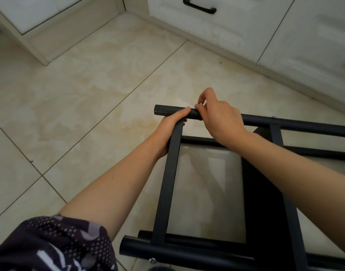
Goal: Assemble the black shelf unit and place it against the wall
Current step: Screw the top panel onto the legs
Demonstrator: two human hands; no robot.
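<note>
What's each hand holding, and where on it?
Left hand has its grip on the top end of the flat crossbar, where it meets the round tube. Right hand pinches at the tube just beside; whether it holds anything small cannot be told.

Left arm: a short sleeve (50, 245) of dark plum fabric, printed with close rows of small pale dots and overlaid with larger lilac-grey and white shapes. Its hem is slightly crumpled and ends near the elbow. Below the hem, the left forearm (116, 184) is bare down to the left hand (165, 132). The right forearm (297, 165) is bare along all its visible length, through to the right hand (220, 118).
</note>
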